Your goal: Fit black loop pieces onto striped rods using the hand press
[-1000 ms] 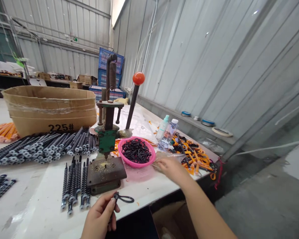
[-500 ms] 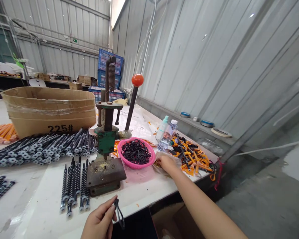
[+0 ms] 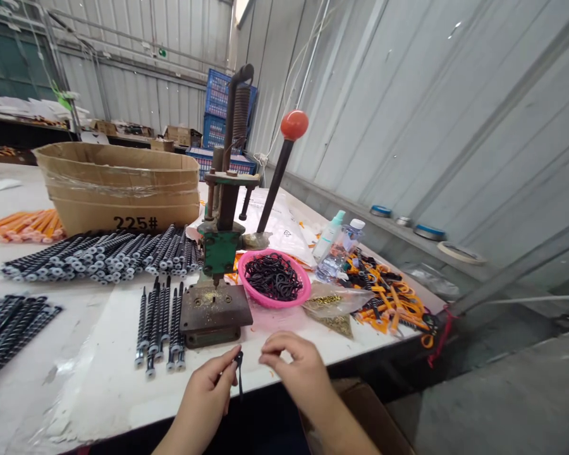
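Between the thumb and forefinger of my left hand (image 3: 211,388), at the table's front edge, is a black cord loop (image 3: 239,373) that hangs down. My right hand (image 3: 294,363) is just to its right, thumb and forefinger brought together in a pinch; whatever is between the tips is too small to make out. Behind both hands stands a green hand press (image 3: 220,253) with a dark metal base (image 3: 215,309) and a red-knobbed lever (image 3: 294,125). A pink basket (image 3: 274,303) of black loops sits beside it. Clear bags (image 3: 339,297) with small brass-coloured pieces lie right of the basket.
Black spiral-patterned rods (image 3: 159,322) lie left of the press, with a larger pile (image 3: 104,259) behind. A cardboard box (image 3: 123,189) stands at the back. To the right are a clear bottle (image 3: 339,253), a spray bottle (image 3: 329,235) and a heap of orange and black straps (image 3: 393,294).
My right hand has come back from the bag of brass-coloured pieces to beside my left hand, its fingers pinched. The left hand still holds the loop. The view has shifted slightly.
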{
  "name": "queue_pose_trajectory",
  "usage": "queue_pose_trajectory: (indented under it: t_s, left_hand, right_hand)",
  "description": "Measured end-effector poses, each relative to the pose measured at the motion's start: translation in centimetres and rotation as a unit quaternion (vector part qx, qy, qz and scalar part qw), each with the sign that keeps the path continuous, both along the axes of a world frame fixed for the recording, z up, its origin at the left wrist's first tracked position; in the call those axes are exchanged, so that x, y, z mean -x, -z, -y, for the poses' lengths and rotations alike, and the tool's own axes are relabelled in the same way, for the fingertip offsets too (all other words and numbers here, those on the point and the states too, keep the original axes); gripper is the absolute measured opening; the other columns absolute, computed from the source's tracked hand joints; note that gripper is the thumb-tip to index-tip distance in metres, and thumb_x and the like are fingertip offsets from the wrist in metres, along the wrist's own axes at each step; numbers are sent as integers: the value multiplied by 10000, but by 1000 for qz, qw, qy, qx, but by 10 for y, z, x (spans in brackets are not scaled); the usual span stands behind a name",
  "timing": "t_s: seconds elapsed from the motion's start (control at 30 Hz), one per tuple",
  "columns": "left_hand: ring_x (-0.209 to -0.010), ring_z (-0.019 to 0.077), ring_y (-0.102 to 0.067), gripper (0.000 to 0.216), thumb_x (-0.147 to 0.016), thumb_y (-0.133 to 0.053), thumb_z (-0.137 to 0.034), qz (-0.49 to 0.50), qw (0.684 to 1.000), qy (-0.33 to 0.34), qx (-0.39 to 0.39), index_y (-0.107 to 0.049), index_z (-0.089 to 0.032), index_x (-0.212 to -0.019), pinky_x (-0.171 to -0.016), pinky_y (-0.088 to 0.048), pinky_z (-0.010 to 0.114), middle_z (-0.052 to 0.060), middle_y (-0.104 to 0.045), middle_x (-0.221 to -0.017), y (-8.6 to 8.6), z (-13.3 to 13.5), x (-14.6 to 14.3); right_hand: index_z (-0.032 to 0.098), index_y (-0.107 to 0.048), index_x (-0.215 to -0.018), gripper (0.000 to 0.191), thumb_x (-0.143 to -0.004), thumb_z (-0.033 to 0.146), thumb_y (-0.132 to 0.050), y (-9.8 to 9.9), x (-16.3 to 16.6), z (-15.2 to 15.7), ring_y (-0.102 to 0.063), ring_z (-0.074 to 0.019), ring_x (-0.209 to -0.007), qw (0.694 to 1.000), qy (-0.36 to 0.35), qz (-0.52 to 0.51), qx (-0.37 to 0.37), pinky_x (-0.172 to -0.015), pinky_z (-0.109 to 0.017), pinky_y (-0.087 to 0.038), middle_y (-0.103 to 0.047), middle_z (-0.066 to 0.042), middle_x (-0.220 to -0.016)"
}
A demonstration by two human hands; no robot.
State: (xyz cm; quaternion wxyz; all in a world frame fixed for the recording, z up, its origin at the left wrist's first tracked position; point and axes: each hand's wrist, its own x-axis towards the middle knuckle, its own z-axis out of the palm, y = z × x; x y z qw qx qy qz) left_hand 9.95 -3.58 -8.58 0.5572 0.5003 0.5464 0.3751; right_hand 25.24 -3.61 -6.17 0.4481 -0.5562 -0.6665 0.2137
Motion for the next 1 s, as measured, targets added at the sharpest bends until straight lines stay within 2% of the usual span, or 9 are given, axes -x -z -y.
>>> queue_pose_trajectory:
  t_s: [0.1,0.2,0.33,0.43,0.5,0.57,0.73,0.83,1.0]
  left_hand:
    - [-459,112,-516,335,-657,-478,-315,-36,996,19,-77,-614,-199,-940,-489,-437,242,11,-611,-644,6,0,3]
    - [-758,170,-569,301,-686,-464,-261,-72,985,30,-153,-608,-228,-948,-701,-442,269,40,-649,-813,7,2,7]
    - [-834,194,-567,312,-717,-438,-260,-116,974,24,-194,-579,-245,-994,-742,-440,294,51,-648,-876,6,9,7]
    - [-864,196,-563,318,-745,-405,-258,-144,960,33,-238,-560,-255,-1022,-760,-434,287,57,-632,-939,9,17,6]
    - [-864,200,-563,333,-762,-373,-263,-181,942,65,-274,-541,-253,-1050,-754,-433,287,71,-618,-973,11,20,8]
    - [-847,206,-568,353,-775,-344,-273,-239,920,102,-294,-511,-254,-1085,-735,-434,295,80,-612,-986,10,16,14]
    - [-768,205,-583,305,-769,-345,-287,-407,854,187,-265,-589,-245,-947,-675,-430,284,54,-654,-856,-20,-30,35]
    - [-721,199,-584,286,-762,-342,-255,-469,807,229,-278,-619,-225,-830,-622,-426,269,41,-659,-786,-38,-69,44]
    - [-801,218,-568,287,-753,-347,-209,-499,788,205,-297,-587,-231,-909,-651,-415,288,51,-640,-897,-39,-107,48]
  right_hand:
    - [189,-572,-541,73,-582,144,-612,10,33,12,-539,-121,-556,995,-6,-55,-85,-525,-232,-452,-565,2,-562]
    - [184,-554,-532,95,-580,123,-609,18,42,12,-527,-126,-557,993,25,-64,-95,-522,-242,-442,-549,1,-557]
    - [183,-537,-528,99,-585,154,-613,25,42,9,-517,-135,-593,989,42,-113,-82,-573,-264,-434,-535,-7,-580]
    - [188,-541,-632,163,-583,316,-629,32,47,11,-534,-154,-689,965,-10,-261,-3,-634,-281,-441,-565,-36,-698]
    - [191,-534,-722,314,-578,464,-591,38,49,12,-545,-160,-698,919,-91,-373,85,-622,-285,-449,-577,-46,-730]
    - [191,-535,-738,340,-587,495,-566,42,48,9,-546,-151,-669,899,-128,-400,126,-606,-274,-450,-578,-35,-704]
    - [175,-597,-698,63,-642,185,-571,31,40,-32,-518,-150,-749,993,-108,-50,24,-684,-275,-423,-572,-41,-771]
    - [169,-619,-738,134,-656,108,-533,21,42,-74,-505,-163,-811,987,-113,110,-20,-766,-300,-396,-585,-52,-791]
    - [133,-618,-751,129,-668,111,-521,24,53,-120,-496,-184,-839,986,-90,140,-34,-792,-325,-381,-582,-80,-818]
